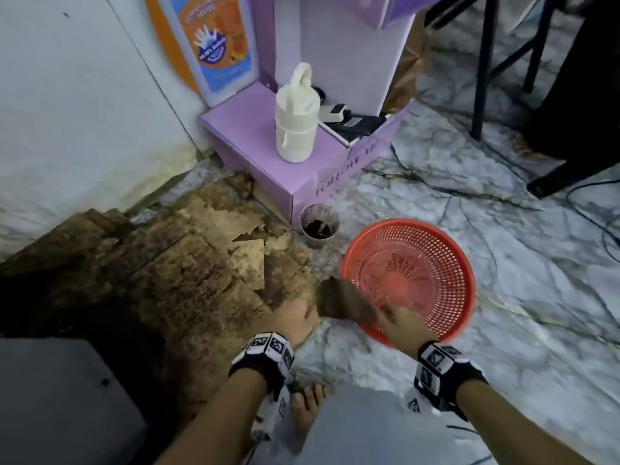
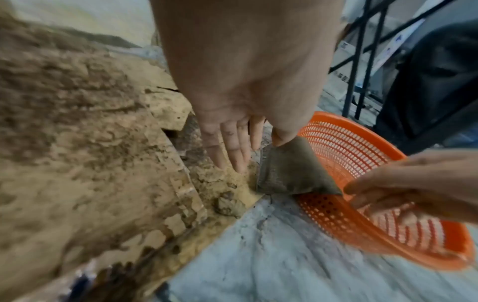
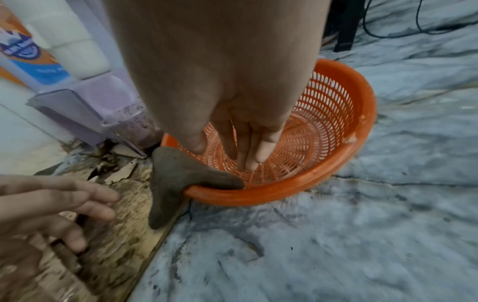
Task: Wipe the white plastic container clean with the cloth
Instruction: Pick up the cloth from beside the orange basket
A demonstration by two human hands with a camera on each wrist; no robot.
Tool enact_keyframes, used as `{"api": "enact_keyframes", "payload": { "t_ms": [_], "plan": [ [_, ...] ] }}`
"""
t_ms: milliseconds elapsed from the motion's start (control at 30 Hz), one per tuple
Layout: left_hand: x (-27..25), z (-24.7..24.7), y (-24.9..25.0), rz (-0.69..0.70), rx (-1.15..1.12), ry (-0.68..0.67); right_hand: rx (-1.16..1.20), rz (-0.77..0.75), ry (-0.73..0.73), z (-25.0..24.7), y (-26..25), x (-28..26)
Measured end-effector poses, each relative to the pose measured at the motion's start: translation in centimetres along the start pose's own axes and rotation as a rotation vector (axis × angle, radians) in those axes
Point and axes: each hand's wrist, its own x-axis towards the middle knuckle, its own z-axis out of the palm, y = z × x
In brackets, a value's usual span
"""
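The white plastic container (image 1: 297, 125), a cream bottle with a loop handle, stands upright on a purple box (image 1: 255, 142), far from both hands. A dark brown cloth (image 1: 342, 302) (image 2: 289, 171) (image 3: 178, 175) hangs over the near rim of an orange mesh basket (image 1: 469, 273) (image 2: 362, 130) (image 3: 362, 98). My left hand (image 1: 298, 317) (image 2: 253, 155) (image 3: 85, 206) hovers just left of the cloth, fingers straight, holding nothing. My right hand (image 1: 399, 320) (image 3: 232, 155) (image 2: 375, 190) reaches into the basket with straight fingers, right beside the cloth's end.
A clear cup (image 1: 319, 224) of dark liquid stands by the box corner. Soiled, torn brown cardboard (image 1: 188, 263) covers the floor on the left. Black table legs (image 1: 483, 62) and cables (image 1: 587, 223) lie at the right. My bare foot (image 1: 308, 404) is below the hands.
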Motion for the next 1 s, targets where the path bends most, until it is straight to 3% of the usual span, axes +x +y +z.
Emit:
{"api": "enact_keyframes", "payload": {
  "t_ms": [267,567,800,1000],
  "plan": [
    [5.1,2.5,0.5,-0.071,-0.101,0.023,0.155,0.142,-0.08,1.8,1.8,3.9],
    [8.4,3.7,1.5,-0.076,-0.501,-0.081,0.442,0.254,-0.065,3.6,2.7,6.7],
    [8.2,4.2,0.7,-0.11,-0.476,-0.09,0.515,0.297,-0.024,3.8,2.5,6.9],
    [6.3,3.5,0.1,-0.167,-0.305,0.043,0.563,0.184,0.024,3.1,2.1,6.2]
  ]
}}
